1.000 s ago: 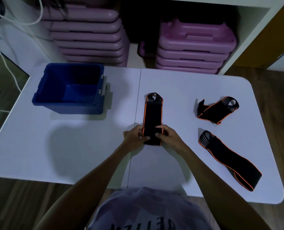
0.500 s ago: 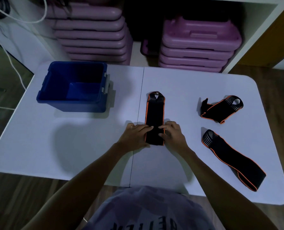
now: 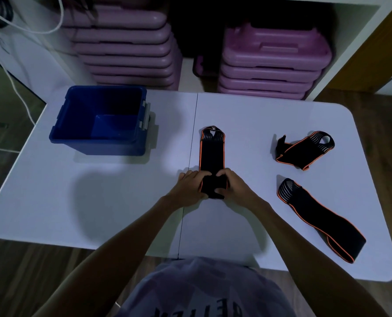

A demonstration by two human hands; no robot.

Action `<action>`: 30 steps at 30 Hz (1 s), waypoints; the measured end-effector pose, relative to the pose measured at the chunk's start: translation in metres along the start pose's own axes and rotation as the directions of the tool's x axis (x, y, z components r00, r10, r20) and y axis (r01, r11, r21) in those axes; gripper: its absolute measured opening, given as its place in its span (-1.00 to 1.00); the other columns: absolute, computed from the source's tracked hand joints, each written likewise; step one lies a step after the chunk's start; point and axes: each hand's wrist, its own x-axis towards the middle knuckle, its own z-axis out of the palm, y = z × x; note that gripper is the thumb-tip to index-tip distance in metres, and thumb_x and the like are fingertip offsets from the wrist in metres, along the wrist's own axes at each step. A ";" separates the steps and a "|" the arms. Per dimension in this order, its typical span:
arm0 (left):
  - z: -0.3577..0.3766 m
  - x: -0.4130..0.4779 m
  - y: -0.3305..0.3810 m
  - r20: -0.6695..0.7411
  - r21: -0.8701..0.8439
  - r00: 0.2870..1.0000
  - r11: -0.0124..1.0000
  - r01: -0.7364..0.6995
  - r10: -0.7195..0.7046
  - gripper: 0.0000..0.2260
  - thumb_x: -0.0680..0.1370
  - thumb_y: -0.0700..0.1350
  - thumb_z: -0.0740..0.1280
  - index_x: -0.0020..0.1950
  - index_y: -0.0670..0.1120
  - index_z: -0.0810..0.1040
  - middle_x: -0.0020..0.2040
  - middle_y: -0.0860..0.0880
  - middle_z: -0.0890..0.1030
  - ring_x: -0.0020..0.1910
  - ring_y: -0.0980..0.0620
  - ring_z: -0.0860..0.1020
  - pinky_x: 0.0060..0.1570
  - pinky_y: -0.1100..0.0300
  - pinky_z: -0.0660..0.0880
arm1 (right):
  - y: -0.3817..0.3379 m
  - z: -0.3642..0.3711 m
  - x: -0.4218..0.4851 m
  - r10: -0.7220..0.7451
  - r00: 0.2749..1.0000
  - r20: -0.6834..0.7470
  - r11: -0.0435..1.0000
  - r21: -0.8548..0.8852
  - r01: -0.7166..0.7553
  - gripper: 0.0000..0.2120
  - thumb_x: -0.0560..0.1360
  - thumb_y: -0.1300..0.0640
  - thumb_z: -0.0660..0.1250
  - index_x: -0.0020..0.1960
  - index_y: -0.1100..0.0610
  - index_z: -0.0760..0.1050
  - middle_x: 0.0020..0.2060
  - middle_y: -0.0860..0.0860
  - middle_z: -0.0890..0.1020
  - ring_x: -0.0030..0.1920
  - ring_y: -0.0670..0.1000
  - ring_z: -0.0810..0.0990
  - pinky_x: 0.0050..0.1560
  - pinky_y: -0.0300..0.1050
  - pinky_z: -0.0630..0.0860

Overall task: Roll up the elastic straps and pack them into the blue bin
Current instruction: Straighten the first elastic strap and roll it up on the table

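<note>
A black elastic strap with orange edges [image 3: 212,154] lies lengthwise at the table's middle, its near end curled into a small roll. My left hand [image 3: 189,186] and my right hand [image 3: 232,185] both grip that roll from either side. A second strap [image 3: 304,149] lies crumpled at the right. A third strap [image 3: 320,218] stretches flat toward the near right corner. The blue bin [image 3: 99,145] stands at the far left of the table, and nothing shows inside it.
The white folding table [image 3: 99,202] has a seam down its middle. Stacks of purple plastic cases [image 3: 270,62] fill the shelf behind the table. A white cable [image 3: 19,94] hangs at the far left. Wooden floor surrounds the table.
My hands have rolled the near end of the middle strap forward, so the flat part is shorter. The other two straps and the bin have not moved.
</note>
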 end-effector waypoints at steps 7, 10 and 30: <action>0.003 -0.003 -0.002 0.007 0.103 1.000 0.995 0.000 -0.001 -0.37 0.42 0.04 0.40 0.43 -0.02 0.25 0.22 -0.15 0.49 0.21 -0.14 0.39 0.18 0.01 0.24 | -0.001 0.000 -0.003 0.073 0.996 0.045 0.990 0.114 -0.077 -0.72 0.52 0.21 0.33 0.15 0.02 0.33 -0.06 -0.07 0.53 -0.07 -0.16 0.52 -0.18 -0.31 0.40; 0.002 -0.004 -0.006 -0.058 0.266 0.990 0.958 -0.108 0.128 -0.23 0.27 0.15 0.52 0.39 -0.10 0.36 0.23 -0.17 0.47 0.21 -0.17 0.42 0.15 -0.02 0.36 | -0.001 0.002 0.000 0.069 0.997 0.018 0.988 0.135 -0.071 -0.72 0.49 0.24 0.37 0.13 0.03 0.39 -0.02 -0.08 0.53 -0.02 -0.19 0.50 -0.13 -0.30 0.39; -0.014 0.023 -0.002 -0.063 -0.219 0.986 0.966 0.137 -0.154 -0.57 0.46 0.11 0.27 0.25 -0.06 0.45 0.03 -0.09 0.62 0.03 -0.08 0.55 0.08 0.06 0.44 | 0.008 -0.007 0.011 -0.032 0.990 -0.138 0.986 0.155 0.054 -0.68 0.44 0.21 0.44 0.18 0.14 0.53 0.04 0.11 0.50 0.06 0.06 0.54 0.09 -0.19 0.48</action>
